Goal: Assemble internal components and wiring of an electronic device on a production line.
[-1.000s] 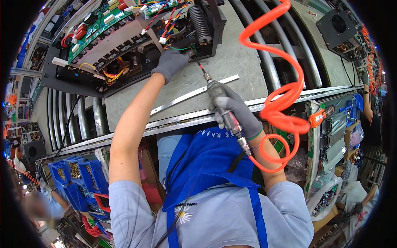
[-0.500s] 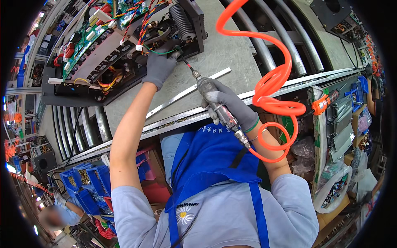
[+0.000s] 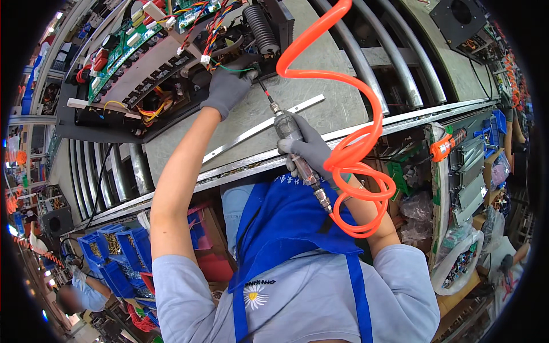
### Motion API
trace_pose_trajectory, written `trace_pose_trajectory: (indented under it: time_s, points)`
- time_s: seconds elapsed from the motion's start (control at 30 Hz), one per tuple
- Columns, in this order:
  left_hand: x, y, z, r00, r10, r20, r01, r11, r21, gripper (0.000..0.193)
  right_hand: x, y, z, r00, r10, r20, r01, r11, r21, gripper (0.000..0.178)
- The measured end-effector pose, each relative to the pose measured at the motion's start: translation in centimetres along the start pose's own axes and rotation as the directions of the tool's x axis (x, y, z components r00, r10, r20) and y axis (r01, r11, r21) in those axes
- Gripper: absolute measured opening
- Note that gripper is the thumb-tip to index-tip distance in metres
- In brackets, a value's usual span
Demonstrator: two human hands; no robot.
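Orange coiled hose (image 3: 377, 111): loops shifted leftward since the earlier frame, now bunched across the right wrist and forearm.

Far left: co-worker (image 3: 90, 292) in a light blue sleeve, near the lower rim. Next, a cluster of blue bins (image 3: 130, 249), several holding small metal fasteners. Above these, steel rollers (image 3: 139, 168), set side by side.

Upper left: dark equipment housing (image 3: 94, 134), open, lying on a grey work plate (image 3: 337, 111). Fitted with a green circuit board (image 3: 117, 60), multicoloured wires ending in a white connector (image 3: 205, 59), and, towards its right end, a black ribbed coil (image 3: 260, 31).

Left hand (image 3: 227, 91): grey glove, at the housing's near right corner beside a green wire; fingers curled (whether they grip anything cannot be told).

Metal bar (image 3: 260, 130): pale, narrow, lying aslant on the plate, running behind the driver.

Air driver (image 3: 287, 127): slim, grey and worn, bit pointing up and left to the housing corner beside the left fingertips; lower end joined to the hose.

Right hand (image 3: 311, 147): grey glove, closed around the driver's body.

Right: orange-bodied tool (image 3: 442, 148); beyond it, a clear bag (image 3: 457, 266) of small parts, and, top right, a black unit (image 3: 457, 26) with a round opening.
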State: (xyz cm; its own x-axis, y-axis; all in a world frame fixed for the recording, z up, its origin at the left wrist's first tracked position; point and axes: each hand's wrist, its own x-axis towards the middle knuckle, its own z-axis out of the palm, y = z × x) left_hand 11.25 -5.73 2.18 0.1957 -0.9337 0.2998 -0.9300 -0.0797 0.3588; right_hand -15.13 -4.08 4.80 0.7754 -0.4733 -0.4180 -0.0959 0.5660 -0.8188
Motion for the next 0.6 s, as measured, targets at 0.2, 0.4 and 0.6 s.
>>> trace_pose_trajectory:
  time_s: [0.2, 0.4, 0.6]
  points:
    - [0.2, -1.4, 1.5, 0.978, 0.103, -0.181, -0.121, 0.988, -0.091, 0.027, 0.9, 1.1, -0.2, 0.994, -0.107, -0.036, 0.094, 0.960, -0.264, 0.078]
    - [-0.5, -0.2, 1.6, 0.994, 0.025, -0.111, -0.025, 1.000, -0.003, 0.028, 1.8, 2.3, -0.5, 0.976, -0.205, -0.068, 0.167, 0.916, -0.365, 0.082]
    - [-0.4, 0.1, 1.8, 0.986, -0.051, -0.161, 0.050, 0.999, -0.009, 0.026, 2.2, 2.5, 0.4, 0.955, -0.230, -0.185, 0.141, 0.906, -0.400, 0.087]
